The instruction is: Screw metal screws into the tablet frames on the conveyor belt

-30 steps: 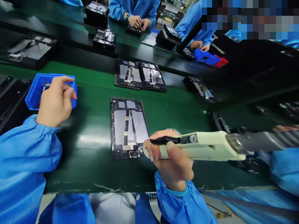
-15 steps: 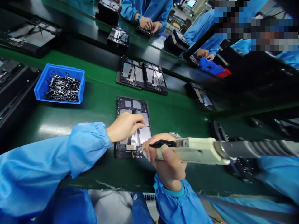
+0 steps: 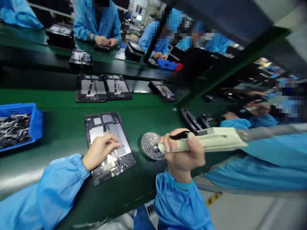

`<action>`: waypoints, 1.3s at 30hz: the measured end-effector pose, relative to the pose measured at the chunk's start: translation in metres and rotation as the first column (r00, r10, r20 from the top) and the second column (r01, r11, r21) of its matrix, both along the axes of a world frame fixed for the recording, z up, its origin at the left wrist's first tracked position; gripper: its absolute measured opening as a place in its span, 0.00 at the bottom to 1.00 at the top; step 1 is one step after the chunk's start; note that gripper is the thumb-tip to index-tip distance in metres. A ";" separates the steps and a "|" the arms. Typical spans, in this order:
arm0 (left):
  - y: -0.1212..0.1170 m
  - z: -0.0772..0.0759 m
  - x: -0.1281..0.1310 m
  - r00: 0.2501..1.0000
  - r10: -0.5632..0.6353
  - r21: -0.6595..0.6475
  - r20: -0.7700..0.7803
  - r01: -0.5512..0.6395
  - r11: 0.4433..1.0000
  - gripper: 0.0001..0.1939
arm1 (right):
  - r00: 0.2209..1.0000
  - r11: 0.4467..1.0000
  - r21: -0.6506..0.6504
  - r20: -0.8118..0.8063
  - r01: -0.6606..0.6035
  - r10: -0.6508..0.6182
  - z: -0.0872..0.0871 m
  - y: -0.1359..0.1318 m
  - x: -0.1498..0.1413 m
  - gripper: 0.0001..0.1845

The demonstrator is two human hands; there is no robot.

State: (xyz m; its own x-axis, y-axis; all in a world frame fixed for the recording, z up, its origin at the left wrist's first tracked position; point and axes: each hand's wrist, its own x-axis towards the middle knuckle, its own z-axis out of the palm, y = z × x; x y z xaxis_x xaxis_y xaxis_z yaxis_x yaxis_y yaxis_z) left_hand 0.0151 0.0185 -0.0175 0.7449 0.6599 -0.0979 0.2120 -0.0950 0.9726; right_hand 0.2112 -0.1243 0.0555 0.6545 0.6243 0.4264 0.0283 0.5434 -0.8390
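My right hand [image 3: 183,153] is wrapped round a pale electric screwdriver [image 3: 213,139] with a black lever. The driver's tip is over a round metal dish [image 3: 146,142] holding many small shiny pieces; whether it touches them I cannot tell. My left hand [image 3: 102,150] lies over an opened tablet [image 3: 124,156], its thumb and fingers pinched together low above the inner parts. What the left fingers hold, if anything, is hidden. The tablet lies flat and slightly turned on the green bench, with its lower left edge near my sleeve.
A blue bin [image 3: 35,127] of small metal-and-black parts stands at the left. Two opened tablets [image 3: 117,88] lie side by side farther back, and stacked units [image 3: 163,91] are to their right. Co-workers' hands [image 3: 105,41] work across the bench. A green post [image 3: 216,76] slants at right.
The view has swung right. The screwdriver's tip has moved from the tablet's lower right corner to the round dish. My left hand stays over the tablet, which now lies more turned in view.
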 end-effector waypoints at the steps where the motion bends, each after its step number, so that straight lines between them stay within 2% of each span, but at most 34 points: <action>1: 0.001 0.001 0.000 1.000 0.020 -0.016 -0.005 -0.020 1.000 0.16 | 0.999 0.999 -0.011 -0.015 0.050 -0.051 -0.007 0.001 0.009 0.17; 5: 0.004 0.009 -0.004 0.989 0.147 0.004 -0.036 -0.147 0.989 0.23 | 0.980 0.981 -0.077 -0.079 0.177 -0.183 -0.030 0.006 0.023 0.17; 8: 0.010 0.013 -0.011 0.970 0.230 0.027 -0.078 -0.229 0.973 0.28 | 0.966 0.970 -0.105 -0.116 0.218 -0.230 -0.038 0.008 0.022 0.19; 13: 0.025 0.018 -0.019 0.956 0.283 0.078 -0.075 -0.277 0.958 0.24 | 0.951 0.944 -0.170 -0.078 0.283 -0.299 -0.043 0.007 0.026 0.18; 18: 0.032 0.025 -0.021 0.963 0.265 0.066 -0.045 -0.261 0.963 0.26 | 0.949 0.940 -0.182 -0.069 0.290 -0.306 -0.044 0.007 0.027 0.18; 22: 0.036 0.023 -0.024 0.960 0.248 0.019 -0.129 -0.248 0.969 0.29 | 0.948 0.937 -0.178 -0.053 0.301 -0.314 -0.044 0.007 0.027 0.18; 25: 0.039 0.021 -0.026 0.942 0.285 0.035 -0.175 -0.284 0.958 0.29 | 0.946 0.938 -0.157 -0.055 0.308 -0.320 -0.043 0.006 0.027 0.17; 31: 0.044 0.026 -0.023 0.937 0.342 -0.078 -0.074 -0.347 0.935 0.30 | 0.953 0.940 -0.189 -0.050 0.284 -0.298 -0.043 0.008 0.026 0.18; 35: 0.055 0.026 -0.024 0.892 0.450 0.024 -0.032 -0.450 0.893 0.29 | 0.958 0.931 -0.247 -0.029 0.270 -0.285 -0.041 0.005 0.026 0.19; 39: 0.080 0.020 -0.032 0.870 0.492 0.082 0.004 -0.491 0.867 0.25 | 0.945 0.924 -0.267 -0.104 0.275 -0.311 -0.025 -0.001 0.027 0.21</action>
State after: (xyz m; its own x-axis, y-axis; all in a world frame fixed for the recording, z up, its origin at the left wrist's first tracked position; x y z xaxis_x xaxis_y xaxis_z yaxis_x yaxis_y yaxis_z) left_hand -0.0169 0.0987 0.0029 0.3208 0.9463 -0.0405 0.2666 -0.0492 0.9625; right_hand 0.2379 -0.1257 0.0304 0.8665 0.4680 0.1738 0.0258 0.3058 -0.9518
